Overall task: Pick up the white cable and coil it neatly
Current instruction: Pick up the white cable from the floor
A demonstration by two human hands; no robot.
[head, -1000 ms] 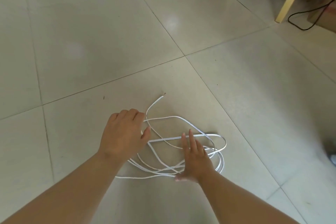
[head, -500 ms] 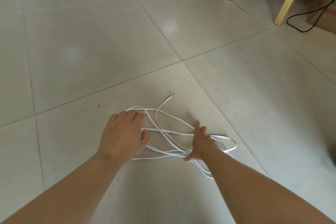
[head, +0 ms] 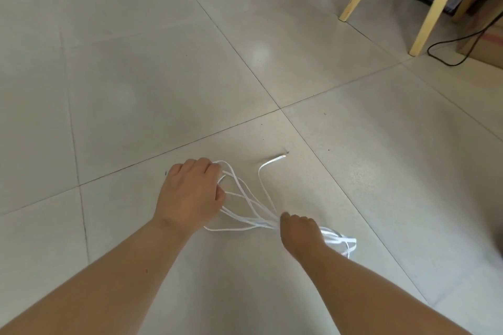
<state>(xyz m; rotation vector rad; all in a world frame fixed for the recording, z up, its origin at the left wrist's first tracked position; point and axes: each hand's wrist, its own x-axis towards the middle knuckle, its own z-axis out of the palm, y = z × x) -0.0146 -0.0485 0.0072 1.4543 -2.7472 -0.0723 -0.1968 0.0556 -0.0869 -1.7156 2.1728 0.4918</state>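
Down on the floor [head: 136, 90], my white cable [head: 246, 200] stretches between my hands: left hand [head: 190, 193] closed around the loops, right hand [head: 299, 231] squeezing the bunched strands, loose end pointing away.

Both forearms reach forward and down, bare. The left hand [head: 190, 193] is curled, knuckles up, fingers tucked under. The right hand [head: 299, 231] is clenched into a fist, slightly blurred.
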